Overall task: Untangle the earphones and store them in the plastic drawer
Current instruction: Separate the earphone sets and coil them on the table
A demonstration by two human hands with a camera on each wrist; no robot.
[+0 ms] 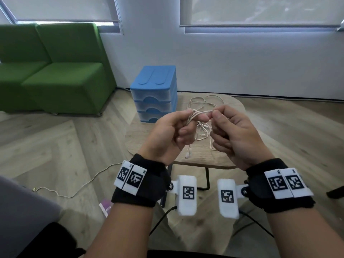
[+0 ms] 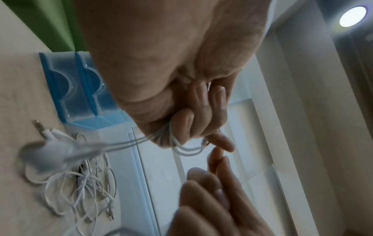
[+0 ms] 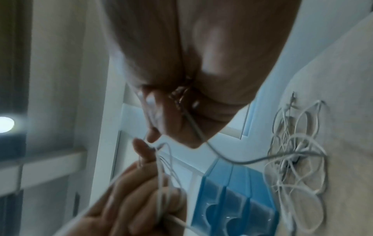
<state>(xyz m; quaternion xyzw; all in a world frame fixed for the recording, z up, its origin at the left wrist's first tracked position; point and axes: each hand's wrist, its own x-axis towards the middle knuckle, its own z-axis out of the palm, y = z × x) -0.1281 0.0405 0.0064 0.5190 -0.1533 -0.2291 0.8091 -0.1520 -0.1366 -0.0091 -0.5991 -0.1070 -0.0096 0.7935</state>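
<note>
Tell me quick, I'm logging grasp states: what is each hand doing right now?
Left hand: closed, fingers curled round loops of the earphone cable.
Right hand: closed, pinching the same earphone cable at its fingertips.

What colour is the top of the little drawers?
Blue. The drawer box shows it best in the head view.

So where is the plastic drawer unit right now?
In the head view the blue plastic drawer unit stands on the far left corner of the small wooden table, beyond the left hand, left of the loose earphone cables. Its three drawers look closed.
</note>
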